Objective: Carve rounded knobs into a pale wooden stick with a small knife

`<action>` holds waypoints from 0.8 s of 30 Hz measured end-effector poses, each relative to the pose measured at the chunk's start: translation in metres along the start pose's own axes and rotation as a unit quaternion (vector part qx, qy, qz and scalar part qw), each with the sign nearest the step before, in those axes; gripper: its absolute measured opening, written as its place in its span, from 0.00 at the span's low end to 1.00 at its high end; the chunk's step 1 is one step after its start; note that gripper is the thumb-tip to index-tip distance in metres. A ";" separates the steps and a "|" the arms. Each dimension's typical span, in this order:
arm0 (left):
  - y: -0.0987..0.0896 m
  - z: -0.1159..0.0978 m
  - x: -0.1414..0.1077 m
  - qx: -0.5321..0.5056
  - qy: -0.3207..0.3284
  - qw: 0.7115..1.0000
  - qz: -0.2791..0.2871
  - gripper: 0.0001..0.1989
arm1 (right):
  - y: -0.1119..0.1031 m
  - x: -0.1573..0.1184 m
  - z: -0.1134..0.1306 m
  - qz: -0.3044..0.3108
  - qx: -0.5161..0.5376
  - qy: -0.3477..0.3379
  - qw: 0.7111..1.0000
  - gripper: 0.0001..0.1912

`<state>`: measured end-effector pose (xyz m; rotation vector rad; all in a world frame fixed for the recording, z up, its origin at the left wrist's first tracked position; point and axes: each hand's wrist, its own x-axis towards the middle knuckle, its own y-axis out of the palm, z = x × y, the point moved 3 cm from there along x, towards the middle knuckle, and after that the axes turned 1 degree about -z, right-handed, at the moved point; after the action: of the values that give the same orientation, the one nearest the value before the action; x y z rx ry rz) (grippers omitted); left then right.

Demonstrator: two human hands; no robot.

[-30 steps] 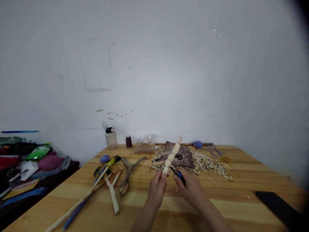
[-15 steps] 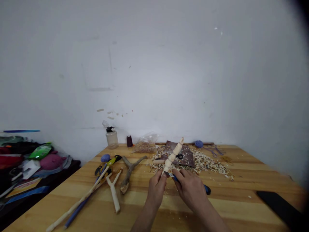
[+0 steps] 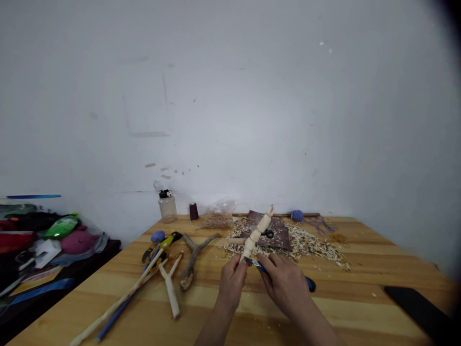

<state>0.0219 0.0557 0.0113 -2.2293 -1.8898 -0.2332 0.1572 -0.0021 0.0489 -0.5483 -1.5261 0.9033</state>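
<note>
Well, my left hand [image 3: 232, 283] is closed around the lower end of a pale, knobbly carved wooden spindle [image 3: 254, 239], with the rest of the piece rising out of my fist and tilting away to the right. My right hand [image 3: 284, 283] is wrapped firmly around a blue-handled carving knife [image 3: 262, 268]. Its butt pokes out below my little finger, and its short steel blade [image 3: 251, 261] points left, at the spindle's lower end and just beside my left thumb [image 3: 238, 263].

That closeness is the main danger. If the blade bites, then skids off a hard patch of grain, it could run straight into my thumb. A push with too much force would make that worse, and so would the spindle turning in my left fist. The narrow necks between the spindle's rounded beads look like the weak points, so levering the blade sideways could snap one.

Ahead of my hands, a loose heap of pale wood shavings [image 3: 309, 243] spreads around a dark brown sheet [image 3: 277, 239]. Both lie on a honey-coloured wooden table [image 3: 324, 307], and the shavings could hide anything I set down among them.
</note>
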 end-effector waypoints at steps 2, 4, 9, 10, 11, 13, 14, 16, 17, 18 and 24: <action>0.000 -0.001 0.000 0.002 0.001 1.000 0.000 0.20 | 0.000 0.000 -0.001 0.001 -0.002 0.005 1.000 0.15; 0.000 -0.001 -0.001 0.002 0.002 1.000 0.003 0.21 | 0.000 0.000 -0.001 0.003 -0.003 0.007 1.000 0.16; -0.001 -0.003 -0.001 -0.013 -0.006 1.000 0.007 0.22 | 0.000 0.000 -0.001 -0.001 -0.003 0.000 1.000 0.15; -0.001 -0.003 -0.001 -0.018 -0.008 1.000 0.009 0.22 | 0.000 0.000 -0.001 -0.003 -0.005 -0.001 1.000 0.15; 0.000 -0.003 -0.001 -0.023 -0.010 1.000 0.013 0.22 | -0.001 0.000 -0.001 -0.004 -0.006 -0.001 1.000 0.15; 0.000 -0.003 -0.001 -0.037 -0.014 0.999 0.022 0.22 | -0.001 0.000 -0.001 -0.005 -0.009 0.000 1.000 0.15; 0.001 -0.003 -0.001 -0.045 -0.016 0.998 0.027 0.22 | -0.001 0.000 -0.001 -0.003 -0.010 0.001 1.000 0.15; 0.001 -0.004 -0.001 -0.061 -0.021 0.997 0.035 0.21 | -0.001 0.000 0.000 0.003 -0.008 0.004 1.000 0.15; 0.002 -0.004 -0.001 -0.067 -0.022 0.997 0.037 0.21 | -0.001 0.000 0.000 0.004 -0.006 0.005 1.000 0.15; 0.002 -0.004 -0.001 -0.072 -0.023 0.996 0.038 0.20 | -0.002 0.000 0.000 0.003 -0.005 0.005 1.000 0.16; 0.002 -0.002 -0.001 -0.074 -0.020 0.996 0.040 0.19 | -0.003 0.000 0.001 -0.021 -0.008 -0.002 1.000 0.14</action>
<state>0.0235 0.0538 0.0127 -2.4174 -1.8544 -0.3287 0.1572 -0.0042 0.0511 -0.5243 -1.5447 0.8613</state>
